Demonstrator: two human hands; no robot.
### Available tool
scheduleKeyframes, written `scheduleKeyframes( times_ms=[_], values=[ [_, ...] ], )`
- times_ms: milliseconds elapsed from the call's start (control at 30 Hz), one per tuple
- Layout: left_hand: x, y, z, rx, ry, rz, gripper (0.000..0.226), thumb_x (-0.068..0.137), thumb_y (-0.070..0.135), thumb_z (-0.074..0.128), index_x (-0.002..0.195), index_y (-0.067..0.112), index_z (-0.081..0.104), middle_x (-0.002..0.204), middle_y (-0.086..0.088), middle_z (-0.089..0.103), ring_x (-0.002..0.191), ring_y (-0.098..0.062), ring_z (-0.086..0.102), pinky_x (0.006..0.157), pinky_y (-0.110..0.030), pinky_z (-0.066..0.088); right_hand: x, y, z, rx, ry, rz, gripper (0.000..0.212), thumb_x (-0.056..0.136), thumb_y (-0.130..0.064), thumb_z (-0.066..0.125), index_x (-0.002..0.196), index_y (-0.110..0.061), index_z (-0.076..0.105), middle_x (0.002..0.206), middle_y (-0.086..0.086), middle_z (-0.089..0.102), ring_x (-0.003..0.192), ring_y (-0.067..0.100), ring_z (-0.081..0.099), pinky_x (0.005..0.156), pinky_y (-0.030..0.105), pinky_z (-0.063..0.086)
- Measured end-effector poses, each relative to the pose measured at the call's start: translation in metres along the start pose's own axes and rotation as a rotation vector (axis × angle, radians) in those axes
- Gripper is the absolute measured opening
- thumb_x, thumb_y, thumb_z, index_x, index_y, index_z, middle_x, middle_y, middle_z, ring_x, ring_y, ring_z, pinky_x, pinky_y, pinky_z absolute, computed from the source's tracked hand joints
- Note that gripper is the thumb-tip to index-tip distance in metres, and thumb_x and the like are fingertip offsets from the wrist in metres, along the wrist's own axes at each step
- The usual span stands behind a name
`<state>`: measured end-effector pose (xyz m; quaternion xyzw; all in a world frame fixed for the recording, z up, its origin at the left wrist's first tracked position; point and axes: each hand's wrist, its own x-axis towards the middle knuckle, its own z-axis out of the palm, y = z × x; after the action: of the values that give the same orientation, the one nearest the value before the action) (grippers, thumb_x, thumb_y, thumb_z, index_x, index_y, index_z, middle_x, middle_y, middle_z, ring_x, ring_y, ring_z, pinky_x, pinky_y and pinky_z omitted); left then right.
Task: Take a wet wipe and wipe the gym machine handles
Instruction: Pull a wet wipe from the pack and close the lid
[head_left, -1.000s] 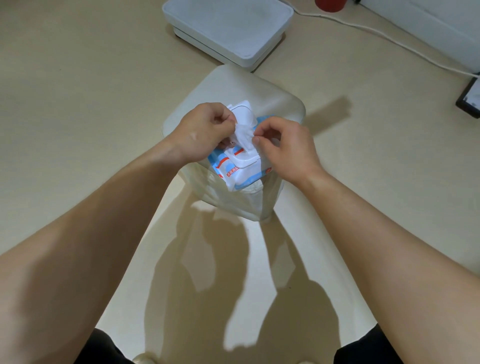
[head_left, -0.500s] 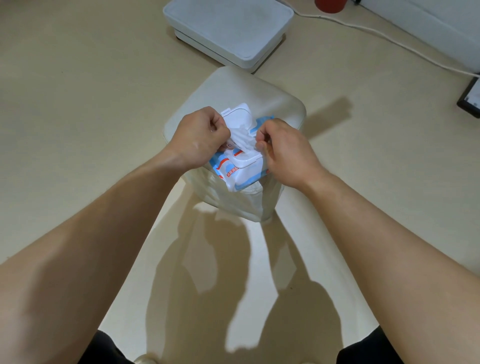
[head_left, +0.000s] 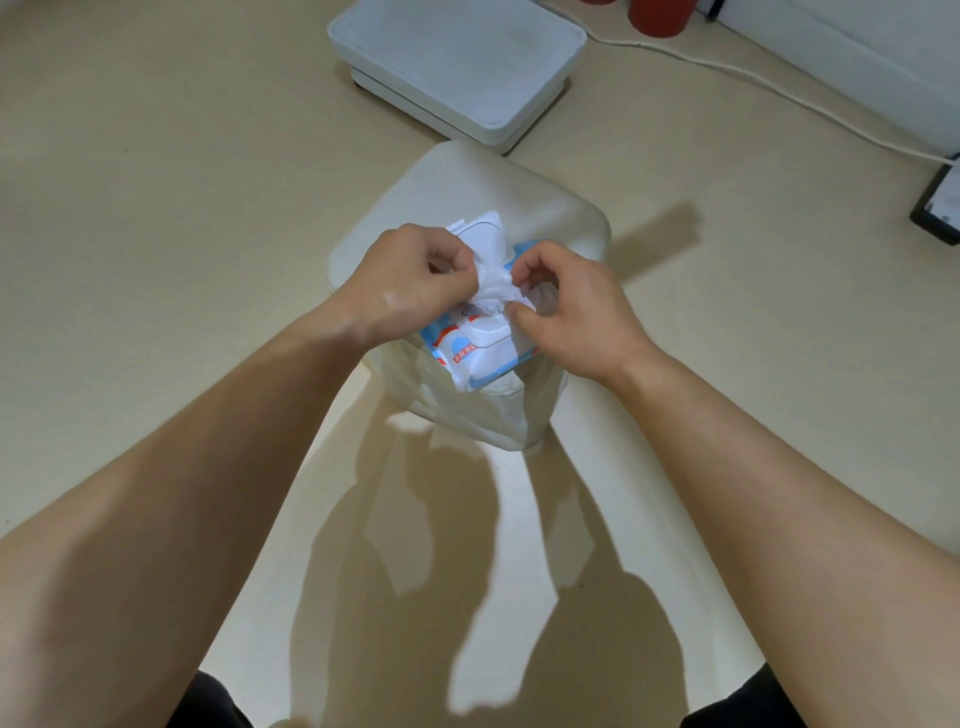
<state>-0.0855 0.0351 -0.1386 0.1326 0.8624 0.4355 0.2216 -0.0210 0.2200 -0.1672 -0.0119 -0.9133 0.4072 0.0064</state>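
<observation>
Beige flooring spreads around a cream padded stool, on which a blue-and-white wipe pack sits with its flip lid raised. Both hands meet over the opening: the left hand and the right hand each pinch the crumpled wet wipe, which stands partly out of the pack. The task looks to be at its first step. The wipe is not yet free, and no gym machine handles are in view, so all the wiping remains.
</observation>
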Motion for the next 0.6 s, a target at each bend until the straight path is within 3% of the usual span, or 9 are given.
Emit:
scheduleKeyframes(
  times_ms=[100,200,267,333,433,600],
  values=[
    [0.005,0.001,0.001,-0.136,0.041,-0.034,0.021,0.076,0.027,0.061,0.075,0.009,0.071,0.076,-0.011,0.072,0.064,-0.02,0.065,0.072,-0.034,0.057,0.001,0.002,0.0,0.011,0.005,0.011,0.011,0.084,-0.015,0.069,0.094,-0.019,0.068,0.089,-0.011,0.066,0.085,0.01,0.061,0.075,0.017,0.046],
    [0.008,0.0,0.002,-0.19,0.079,0.025,0.006,0.088,0.019,0.071,0.089,0.014,0.068,0.071,0.0,0.07,0.061,-0.016,0.065,0.064,-0.029,0.058,0.001,0.001,0.0,0.018,0.01,0.027,0.009,0.085,-0.017,0.069,0.093,-0.022,0.07,0.088,-0.011,0.068,0.086,0.012,0.062,0.077,0.023,0.049],
    [0.01,-0.003,0.002,-0.142,0.065,0.06,0.013,0.089,0.012,0.07,0.1,0.018,0.073,0.078,0.002,0.071,0.062,-0.011,0.065,0.064,-0.025,0.056,0.001,-0.001,0.0,0.018,0.017,0.041,0.01,0.087,-0.019,0.069,0.095,-0.022,0.073,0.09,-0.01,0.07,0.088,0.012,0.064,0.081,0.027,0.051],
    [0.013,-0.006,0.001,-0.057,0.064,0.105,0.016,0.088,0.011,0.07,0.095,0.024,0.077,0.079,0.008,0.071,0.063,-0.007,0.064,0.067,-0.029,0.056,0.001,-0.002,0.0,0.007,0.025,0.053,0.012,0.088,-0.022,0.069,0.098,-0.022,0.075,0.094,-0.009,0.073,0.091,0.013,0.065,0.083,0.028,0.051],
    [0.015,-0.006,-0.003,0.133,0.03,0.232,0.018,0.084,0.02,0.069,0.089,0.036,0.075,0.094,0.01,0.069,0.082,-0.011,0.067,0.081,-0.041,0.057,0.001,-0.002,-0.002,0.017,0.033,0.063,0.014,0.089,-0.022,0.067,0.099,-0.022,0.077,0.096,-0.008,0.075,0.092,0.012,0.066,0.084,0.031,0.052],
    [0.015,-0.005,-0.007,0.305,-0.079,0.29,0.021,0.088,0.017,0.064,0.092,0.034,0.076,0.099,0.01,0.065,0.086,-0.014,0.065,0.083,-0.045,0.054,0.003,-0.001,0.001,-0.004,0.045,0.058,0.015,0.09,-0.026,0.065,0.099,-0.026,0.076,0.094,-0.01,0.075,0.091,0.011,0.066,0.083,0.033,0.053]
  ],
)
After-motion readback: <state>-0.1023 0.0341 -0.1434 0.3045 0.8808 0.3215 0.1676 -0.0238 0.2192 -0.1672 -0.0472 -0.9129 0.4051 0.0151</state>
